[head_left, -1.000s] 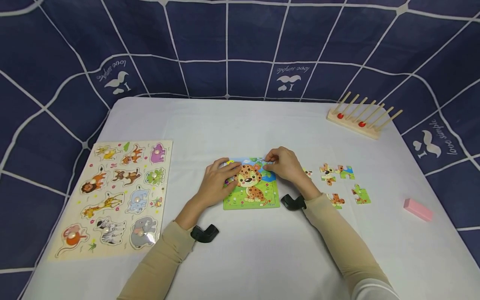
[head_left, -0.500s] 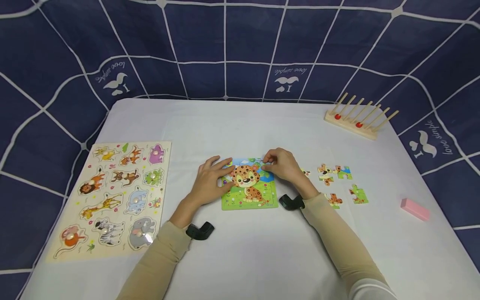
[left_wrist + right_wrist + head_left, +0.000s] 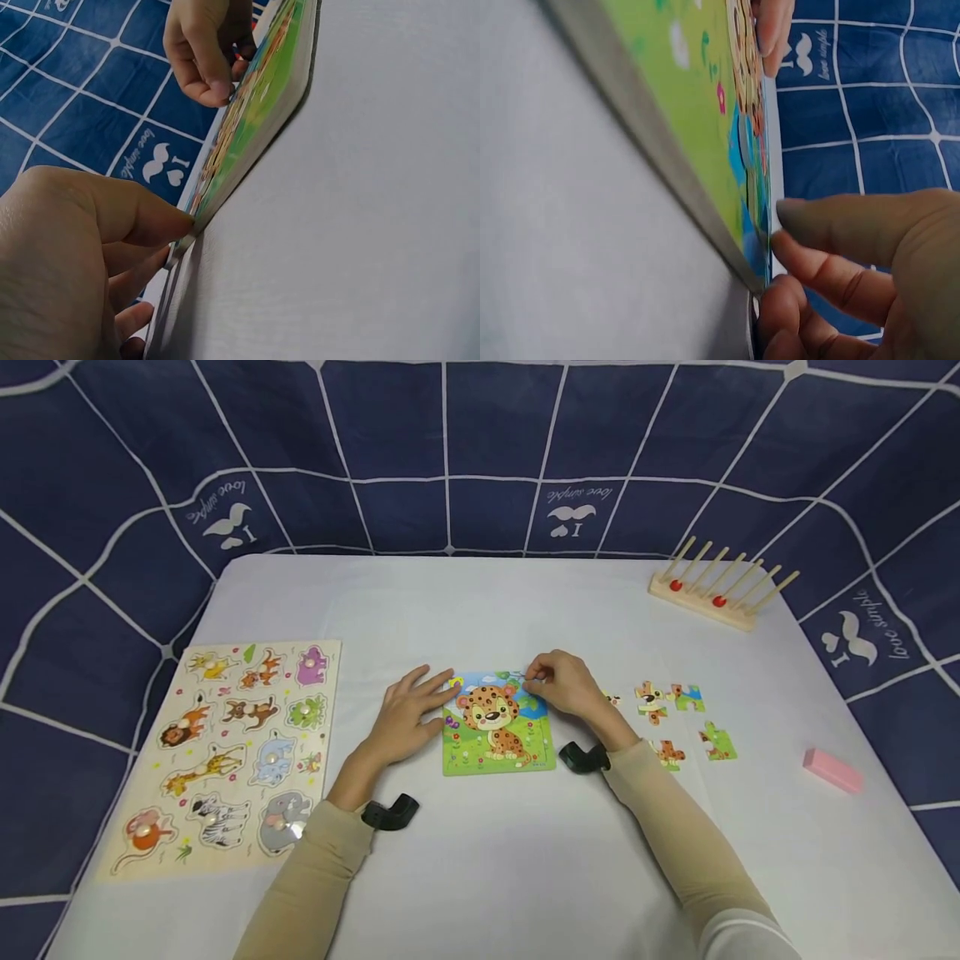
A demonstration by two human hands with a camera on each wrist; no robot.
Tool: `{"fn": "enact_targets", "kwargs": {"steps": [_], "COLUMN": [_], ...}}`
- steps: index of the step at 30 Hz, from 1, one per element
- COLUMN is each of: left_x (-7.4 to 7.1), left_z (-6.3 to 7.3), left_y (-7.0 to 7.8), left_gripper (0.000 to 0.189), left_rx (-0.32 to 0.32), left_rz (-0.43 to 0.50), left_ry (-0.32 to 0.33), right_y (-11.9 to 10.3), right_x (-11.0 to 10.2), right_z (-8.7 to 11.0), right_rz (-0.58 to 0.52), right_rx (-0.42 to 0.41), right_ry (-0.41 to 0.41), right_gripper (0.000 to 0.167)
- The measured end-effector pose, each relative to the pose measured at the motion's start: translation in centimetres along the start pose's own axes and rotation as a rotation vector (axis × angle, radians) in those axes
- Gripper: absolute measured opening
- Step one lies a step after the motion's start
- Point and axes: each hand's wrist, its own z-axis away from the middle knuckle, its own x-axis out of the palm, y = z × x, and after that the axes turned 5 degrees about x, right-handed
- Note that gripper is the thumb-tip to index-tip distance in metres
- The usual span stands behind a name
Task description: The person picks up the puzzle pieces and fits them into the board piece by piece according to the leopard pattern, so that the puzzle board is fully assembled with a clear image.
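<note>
A leopard jigsaw puzzle [image 3: 498,739] in a green-and-blue frame lies flat at the middle of the white table. My left hand [image 3: 401,720] rests along its left side with the fingers spread and fairly straight; the left wrist view has the thumb [image 3: 161,217] right at the puzzle's edge. At the upper right corner, my right hand [image 3: 566,685] has its fingers curled. From the right wrist, an index fingertip [image 3: 780,244] meets the puzzle's surface there, while the other fingers bend in at the edge. That corner is partly hidden by the hand in the head view.
Loose puzzle pieces lie right of my right hand, including a dog-face piece [image 3: 652,700] and a green piece [image 3: 718,742]. A wooden animal knob board [image 3: 258,739] fills the left. A peg stand [image 3: 701,602] with red beads stands far right, a pink block [image 3: 832,771] nearer.
My left hand has slid left off the leopard's picture to the puzzle's left edge, uncovering the flowers and the leopard's ear. The right hand stays at the upper right corner.
</note>
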Motion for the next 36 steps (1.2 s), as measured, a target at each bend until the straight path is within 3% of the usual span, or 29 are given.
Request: {"fn": "enact_targets", "kwargs": {"steps": [10,23,29,36], "left_x": [-0.2,-0.3,-0.4,-0.2], "left_z": [0.0,-0.1,0.0,-0.1], "left_y": [-0.2,-0.2,-0.1,-0.1], "left_gripper": [0.052,0.053,0.052,0.052], "left_rx": [0.014,-0.008,-0.009,-0.010], "left_rz": [0.004,0.010,0.025,0.023], "left_ry": [-0.026,-0.025,-0.015,-0.018], "right_y": [0.3,5.1,7.2,8.4], "right_x": [-1.7,-6.0,-8.4,-9.2], "right_z": [0.4,3.9,5.9,7.2], "right_rz": [-0.132,-0.092,-0.079,-0.077], "right_rx": [0.029,0.063,0.108,0.146], "right_ry": [-0.058,-0.028,0.024,0.072], "right_gripper": [0.013,0.039,0.044,0.049]}}
